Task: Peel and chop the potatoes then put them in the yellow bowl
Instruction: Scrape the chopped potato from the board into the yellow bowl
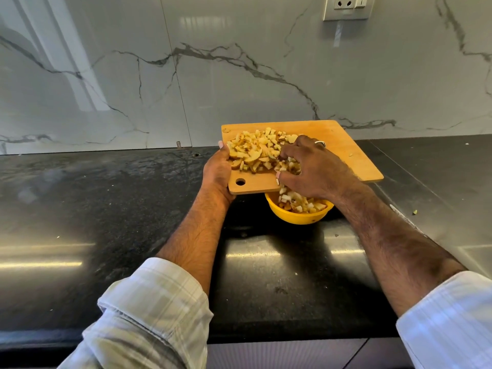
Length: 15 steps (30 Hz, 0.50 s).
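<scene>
1. Two hands work a wooden cutting board [332, 145] held above a yellow bowl [295, 215] on a black countertop [106, 198].
2. Cutting board: rectangular, with its long axis running from near left to far right. The near edge, which has a round hanging hole [240, 182], juts over the bowl's far rim. Whether the board is tilted cannot be told for certain.
3. Chopped potato pieces [255, 153]: pale cubes and wedges, some with brown skin, heaped on the board's left half. A trail of pieces spills off the near edge, and more pieces lie in the bowl [300, 205].
4. Left hand [218, 169]: grips the board's left edge, with the thumb on top beside the heap and the remaining fingers hidden beneath. The forearm reaches forward from a rolled plaid sleeve [149, 302].
5. Right hand [311, 169]: palm down over the board's near edge, fingers bent and spread, raking into the pieces and clasping nothing. A ring [320, 143] shows on one finger.
6. Bowl: upright on the countertop, just near the board, partly covered by the board and the right hand.
7. Background: a marble-patterned wall [239, 75] carries a socket [348, 6].
</scene>
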Motion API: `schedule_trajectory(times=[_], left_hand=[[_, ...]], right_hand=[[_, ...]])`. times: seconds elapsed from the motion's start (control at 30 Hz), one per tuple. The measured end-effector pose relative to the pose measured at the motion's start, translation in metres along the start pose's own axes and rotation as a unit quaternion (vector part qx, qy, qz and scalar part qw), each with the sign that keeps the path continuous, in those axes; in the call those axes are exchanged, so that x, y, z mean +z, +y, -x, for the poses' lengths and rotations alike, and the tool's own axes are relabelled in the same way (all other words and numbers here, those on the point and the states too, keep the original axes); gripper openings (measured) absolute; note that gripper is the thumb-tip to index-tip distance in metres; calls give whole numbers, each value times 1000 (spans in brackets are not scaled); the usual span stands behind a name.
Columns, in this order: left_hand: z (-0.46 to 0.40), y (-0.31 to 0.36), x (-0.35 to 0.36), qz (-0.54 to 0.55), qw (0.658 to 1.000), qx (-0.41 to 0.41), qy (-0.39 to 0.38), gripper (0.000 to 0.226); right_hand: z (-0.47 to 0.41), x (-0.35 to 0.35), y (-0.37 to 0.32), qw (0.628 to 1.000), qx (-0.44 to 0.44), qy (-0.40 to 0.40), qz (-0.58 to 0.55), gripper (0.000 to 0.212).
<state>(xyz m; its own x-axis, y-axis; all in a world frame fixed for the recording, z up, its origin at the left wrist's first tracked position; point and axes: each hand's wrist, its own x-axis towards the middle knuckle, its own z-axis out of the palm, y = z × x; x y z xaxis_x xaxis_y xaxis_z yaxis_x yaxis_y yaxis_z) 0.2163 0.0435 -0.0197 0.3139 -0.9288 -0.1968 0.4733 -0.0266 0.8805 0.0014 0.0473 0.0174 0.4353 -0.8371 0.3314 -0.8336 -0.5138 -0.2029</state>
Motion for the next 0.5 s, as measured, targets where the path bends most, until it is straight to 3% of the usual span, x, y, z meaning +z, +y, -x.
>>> schedule_trajectory(times=[0.5], left_hand=[[-8,-3,-1,5,1000,9,4,49]], right_hand=[[36,-3,-1,1000,-23,3,4,47]])
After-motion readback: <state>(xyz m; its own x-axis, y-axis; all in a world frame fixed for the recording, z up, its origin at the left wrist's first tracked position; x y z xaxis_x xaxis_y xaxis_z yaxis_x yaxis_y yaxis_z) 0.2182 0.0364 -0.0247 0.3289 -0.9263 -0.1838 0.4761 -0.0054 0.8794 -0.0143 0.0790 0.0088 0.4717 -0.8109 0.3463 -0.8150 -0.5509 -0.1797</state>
